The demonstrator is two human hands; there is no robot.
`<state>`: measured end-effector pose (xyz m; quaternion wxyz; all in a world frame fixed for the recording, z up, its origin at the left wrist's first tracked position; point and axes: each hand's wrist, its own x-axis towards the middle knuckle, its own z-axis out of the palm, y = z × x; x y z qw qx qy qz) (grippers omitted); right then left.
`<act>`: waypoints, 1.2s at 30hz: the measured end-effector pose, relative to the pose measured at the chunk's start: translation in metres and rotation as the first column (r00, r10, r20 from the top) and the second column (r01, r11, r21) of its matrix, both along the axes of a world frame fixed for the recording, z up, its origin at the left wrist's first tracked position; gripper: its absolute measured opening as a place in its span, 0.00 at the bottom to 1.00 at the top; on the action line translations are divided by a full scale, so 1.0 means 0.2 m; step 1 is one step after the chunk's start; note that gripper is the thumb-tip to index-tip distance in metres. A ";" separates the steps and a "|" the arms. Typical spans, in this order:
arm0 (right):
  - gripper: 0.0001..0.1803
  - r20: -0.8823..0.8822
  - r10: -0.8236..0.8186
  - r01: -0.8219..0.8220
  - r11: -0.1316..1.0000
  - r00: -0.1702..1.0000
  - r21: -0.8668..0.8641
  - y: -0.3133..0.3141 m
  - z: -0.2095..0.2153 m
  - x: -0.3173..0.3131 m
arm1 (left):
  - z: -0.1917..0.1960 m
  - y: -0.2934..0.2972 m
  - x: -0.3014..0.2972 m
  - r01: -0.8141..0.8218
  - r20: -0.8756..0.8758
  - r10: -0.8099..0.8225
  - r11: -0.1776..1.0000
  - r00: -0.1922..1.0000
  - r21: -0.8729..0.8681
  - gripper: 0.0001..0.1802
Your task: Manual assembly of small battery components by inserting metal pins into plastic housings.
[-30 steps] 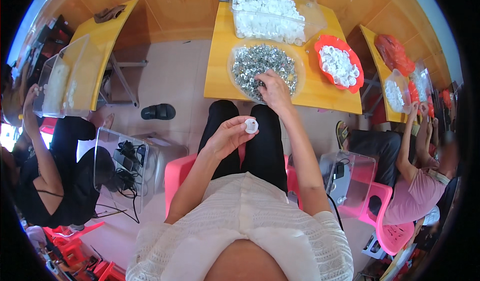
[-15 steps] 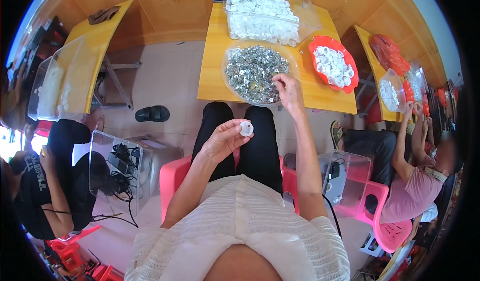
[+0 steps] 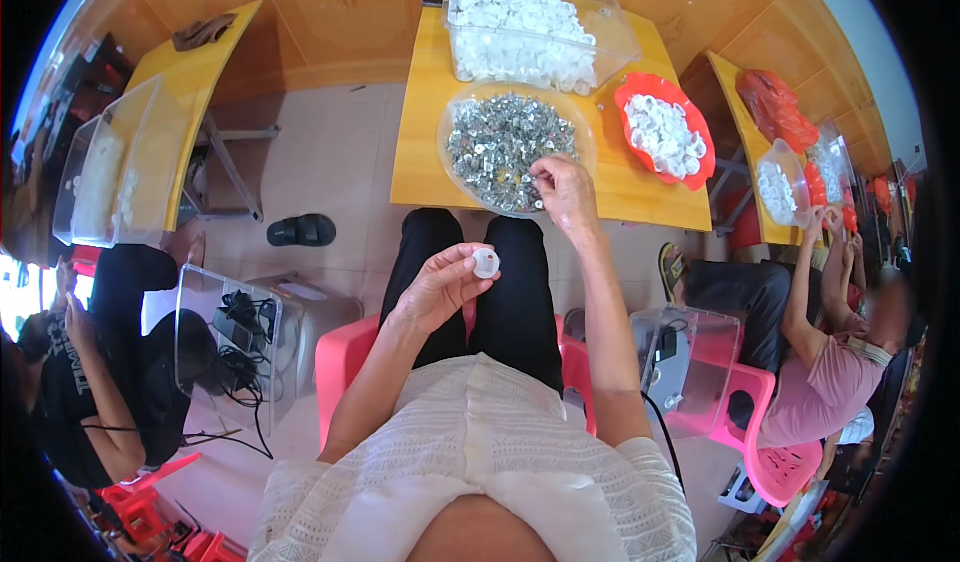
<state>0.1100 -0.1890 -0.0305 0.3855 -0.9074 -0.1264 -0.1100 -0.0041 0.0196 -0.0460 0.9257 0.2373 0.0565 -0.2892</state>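
Above my lap, my left hand (image 3: 446, 284) pinches a small round white plastic piece (image 3: 486, 263) with a hole or recess in it. My right hand (image 3: 566, 192) is over the near right rim of a clear round bowl (image 3: 583, 130), its thumb and fingertips drawn together among small silvery metal parts (image 3: 500, 142). Whether a part sits between those fingertips is too small to make out. The bowl stands at the front of a yellow table (image 3: 420, 152). White plastic pieces (image 3: 663, 137) fill a red scalloped dish (image 3: 707, 167) to its right.
Behind the bowl stands a clear bin (image 3: 625, 47) of white pieces. Co-workers sit at tables on the left (image 3: 80, 382) and right (image 3: 830, 382). Clear boxes with cables (image 3: 240, 362) flank my pink chair (image 3: 345, 362). A black slipper (image 3: 302, 230) lies on the floor.
My right hand has shifted slightly left and nearer to me at the bowl. My left hand still holds the white piece, now tilted a little differently. The left co-worker's hands have moved.
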 end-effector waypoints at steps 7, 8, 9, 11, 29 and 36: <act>0.07 0.018 -0.035 0.037 0.990 0.999 -0.133 0.07 0.06 -0.02 | -0.03 0.02 -0.02 -0.023 -0.007 0.023 1.000 1.000 -0.001 0.15; 0.07 0.041 -0.041 0.049 0.976 0.998 -0.213 0.08 0.06 -0.02 | -0.04 0.02 -0.02 -0.022 -0.002 0.022 1.000 1.000 -0.006 0.15; 0.07 0.063 -0.045 0.061 0.955 0.997 -0.290 0.10 0.06 -0.02 | -0.04 0.02 -0.03 -0.021 0.001 0.021 1.000 1.000 -0.011 0.15; 0.07 0.024 -0.043 0.049 0.933 0.999 -0.357 0.10 0.03 0.00 | -0.03 0.02 -0.03 -0.022 0.004 0.022 1.000 1.000 -0.007 0.15; 0.08 -0.036 0.078 -0.065 0.959 0.996 0.276 -0.02 -0.05 0.12 | -0.02 0.02 0.01 -0.034 -0.023 0.033 0.999 0.999 -0.031 0.14; 0.07 -0.419 0.308 0.029 0.776 0.854 0.629 -0.06 0.06 0.10 | -0.02 0.02 0.01 -0.034 -0.033 0.034 0.999 0.999 -0.010 0.15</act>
